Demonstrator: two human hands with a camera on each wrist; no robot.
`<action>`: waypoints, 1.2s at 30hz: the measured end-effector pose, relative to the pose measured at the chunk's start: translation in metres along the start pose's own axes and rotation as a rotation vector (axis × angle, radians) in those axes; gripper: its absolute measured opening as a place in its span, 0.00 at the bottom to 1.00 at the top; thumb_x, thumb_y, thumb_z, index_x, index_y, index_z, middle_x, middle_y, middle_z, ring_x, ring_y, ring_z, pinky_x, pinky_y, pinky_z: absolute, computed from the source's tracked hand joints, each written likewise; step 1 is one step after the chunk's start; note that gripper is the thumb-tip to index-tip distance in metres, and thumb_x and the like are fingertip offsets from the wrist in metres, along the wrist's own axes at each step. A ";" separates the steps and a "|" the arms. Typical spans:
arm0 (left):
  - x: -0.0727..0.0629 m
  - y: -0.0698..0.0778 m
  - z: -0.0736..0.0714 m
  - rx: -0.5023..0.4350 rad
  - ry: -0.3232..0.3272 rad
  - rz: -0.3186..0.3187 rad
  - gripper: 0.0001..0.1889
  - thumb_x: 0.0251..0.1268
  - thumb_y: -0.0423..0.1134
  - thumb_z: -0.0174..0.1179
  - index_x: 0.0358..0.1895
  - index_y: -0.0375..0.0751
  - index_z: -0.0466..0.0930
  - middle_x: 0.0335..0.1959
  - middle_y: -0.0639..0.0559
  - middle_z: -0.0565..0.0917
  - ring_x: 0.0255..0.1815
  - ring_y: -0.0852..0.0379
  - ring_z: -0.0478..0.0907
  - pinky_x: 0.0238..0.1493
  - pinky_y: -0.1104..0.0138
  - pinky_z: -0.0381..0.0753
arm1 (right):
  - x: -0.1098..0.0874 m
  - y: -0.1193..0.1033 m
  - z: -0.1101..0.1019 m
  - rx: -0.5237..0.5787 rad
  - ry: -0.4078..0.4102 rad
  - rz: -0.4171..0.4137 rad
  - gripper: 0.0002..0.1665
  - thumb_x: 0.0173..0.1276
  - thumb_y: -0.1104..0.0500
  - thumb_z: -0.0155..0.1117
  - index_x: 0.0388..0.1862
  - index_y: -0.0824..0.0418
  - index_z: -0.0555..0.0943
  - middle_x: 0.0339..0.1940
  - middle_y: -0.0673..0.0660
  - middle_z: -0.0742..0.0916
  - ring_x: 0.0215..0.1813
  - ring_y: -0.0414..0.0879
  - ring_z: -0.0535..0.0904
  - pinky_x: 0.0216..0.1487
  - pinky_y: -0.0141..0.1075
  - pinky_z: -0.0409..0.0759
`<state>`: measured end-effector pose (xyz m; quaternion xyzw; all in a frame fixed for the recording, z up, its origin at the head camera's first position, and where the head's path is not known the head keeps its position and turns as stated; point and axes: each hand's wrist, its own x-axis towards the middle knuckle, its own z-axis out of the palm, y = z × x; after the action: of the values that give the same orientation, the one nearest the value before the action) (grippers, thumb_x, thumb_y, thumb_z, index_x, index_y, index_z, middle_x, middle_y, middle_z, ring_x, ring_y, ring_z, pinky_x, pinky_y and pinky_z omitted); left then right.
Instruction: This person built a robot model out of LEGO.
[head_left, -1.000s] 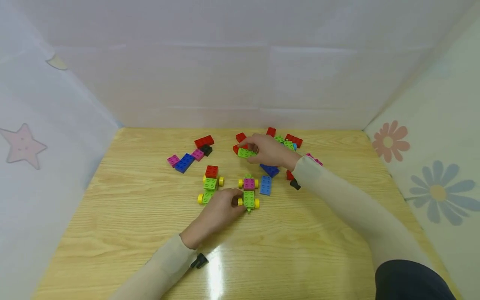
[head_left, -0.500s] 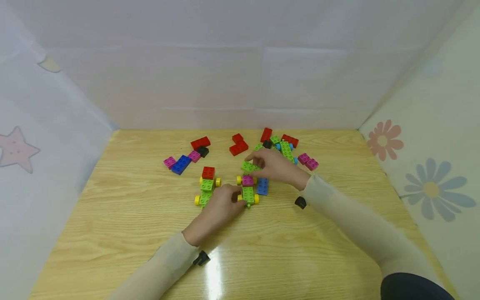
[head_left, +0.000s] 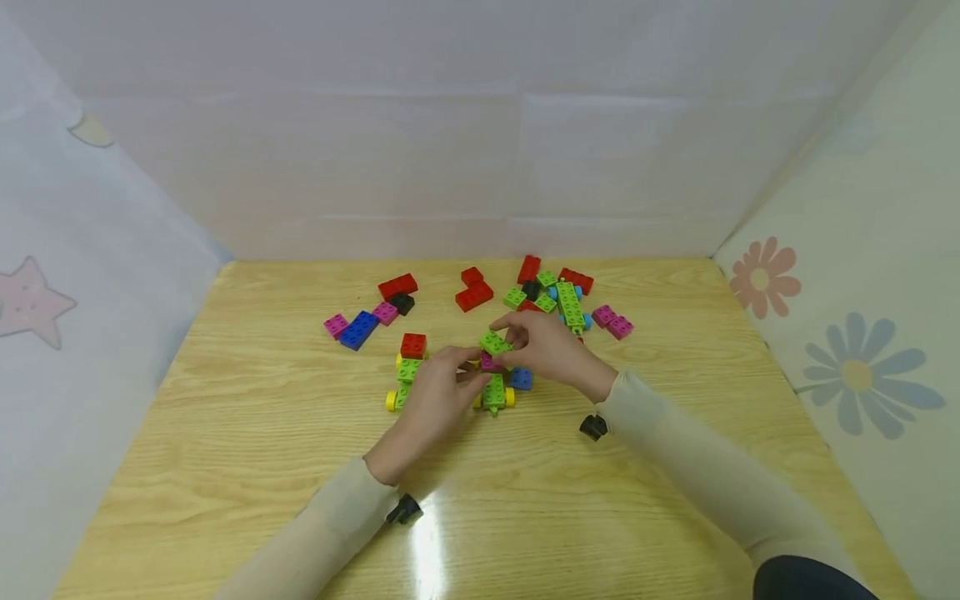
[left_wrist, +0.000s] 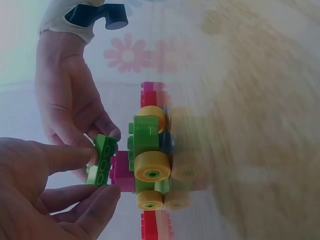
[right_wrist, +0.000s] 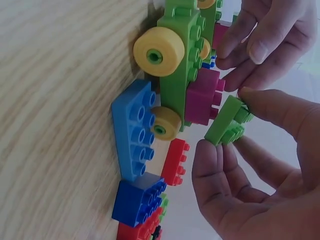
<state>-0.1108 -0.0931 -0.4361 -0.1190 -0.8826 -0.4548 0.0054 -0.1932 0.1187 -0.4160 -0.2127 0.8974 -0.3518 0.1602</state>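
My right hand (head_left: 551, 346) pinches a light green building brick (right_wrist: 223, 120) between thumb and fingers, tilted just above a magenta brick (right_wrist: 202, 97). That magenta brick stands on a green car base (head_left: 493, 392) with yellow wheels (right_wrist: 159, 51). My left hand (head_left: 438, 392) reaches in from the other side, fingers loosely bent, tips close to the magenta and green bricks. In the right wrist view nothing shows between its thumb and fingers. Beside it stands a second green car (head_left: 408, 372) with yellow wheels and a red brick (head_left: 413, 345) on top, partly hidden by the left hand.
A light blue brick (head_left: 521, 378) lies right of the car. Behind are red bricks (head_left: 474, 296), a green base with blue wheels (head_left: 570, 305) and magenta bricks (head_left: 612, 321). At left lie a dark blue brick (head_left: 359, 330) and a black piece (head_left: 402, 303). White sheets enclose the wooden table (head_left: 525, 517).
My right hand has brought the green brick from the back pile toward me, over the magenta brick. My left hand has moved up from the car's near wheel toward the magenta brick.
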 end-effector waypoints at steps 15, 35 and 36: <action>0.009 -0.041 0.020 0.002 0.005 0.080 0.23 0.79 0.40 0.72 0.71 0.33 0.85 0.63 0.34 0.88 0.57 0.43 0.93 0.54 0.58 0.95 | -0.008 -0.013 0.012 0.034 0.076 0.128 0.35 0.74 0.48 0.82 0.75 0.56 0.84 0.58 0.56 0.92 0.56 0.51 0.90 0.59 0.49 0.92; 0.008 -0.041 0.016 0.051 -0.009 0.065 0.23 0.80 0.40 0.71 0.71 0.36 0.86 0.63 0.36 0.89 0.57 0.43 0.92 0.55 0.55 0.94 | -0.022 -0.003 0.011 0.162 -0.023 0.094 0.46 0.72 0.55 0.83 0.85 0.61 0.75 0.73 0.60 0.86 0.58 0.48 0.90 0.55 0.41 0.93; 0.008 -0.039 0.015 0.051 -0.012 0.063 0.22 0.80 0.40 0.71 0.71 0.36 0.86 0.62 0.36 0.89 0.57 0.43 0.92 0.55 0.55 0.95 | -0.022 -0.002 0.012 0.160 -0.027 0.081 0.46 0.72 0.56 0.83 0.85 0.62 0.74 0.73 0.60 0.86 0.57 0.48 0.90 0.56 0.41 0.93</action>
<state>-0.1257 -0.1013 -0.4755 -0.1493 -0.8897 -0.4311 0.0174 -0.1690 0.1216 -0.4197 -0.1674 0.8721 -0.4128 0.2027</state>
